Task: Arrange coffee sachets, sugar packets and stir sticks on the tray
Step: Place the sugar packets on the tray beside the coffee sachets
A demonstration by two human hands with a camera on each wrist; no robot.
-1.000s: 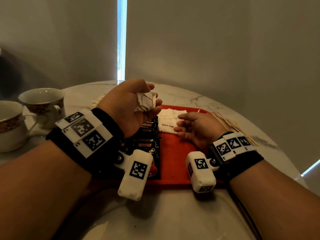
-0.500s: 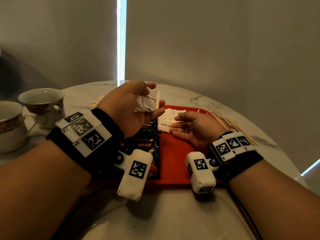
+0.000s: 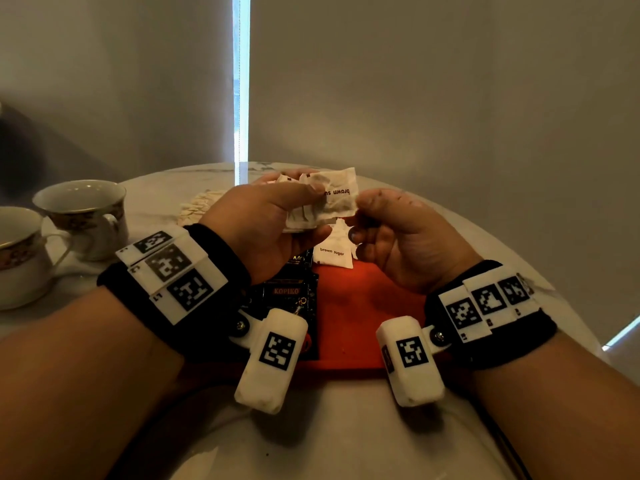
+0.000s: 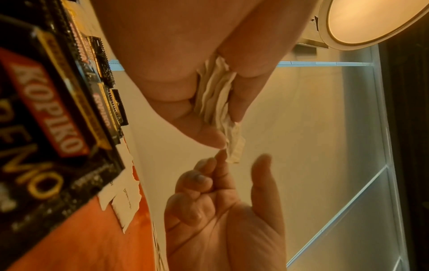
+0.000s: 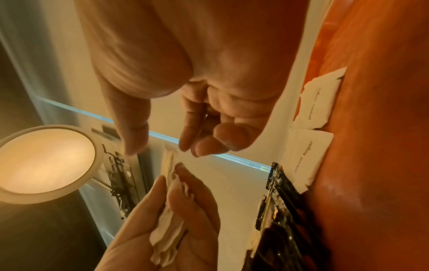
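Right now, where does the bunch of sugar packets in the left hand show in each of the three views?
Head: upper centre, sugar packets gripped in the left hand.
Left wrist: centre, fanned edges between the fingers.
Right wrist: bottom centre, held in that hand.
Shared landmark: the black Kopiko sachets on the red tray.

This looks like a home or hotel sitting corner: a round marble-topped table with two patterned china teacups stands against drawn grey roller blinds, daylight showing in their gap, under a round ceiling lamp.
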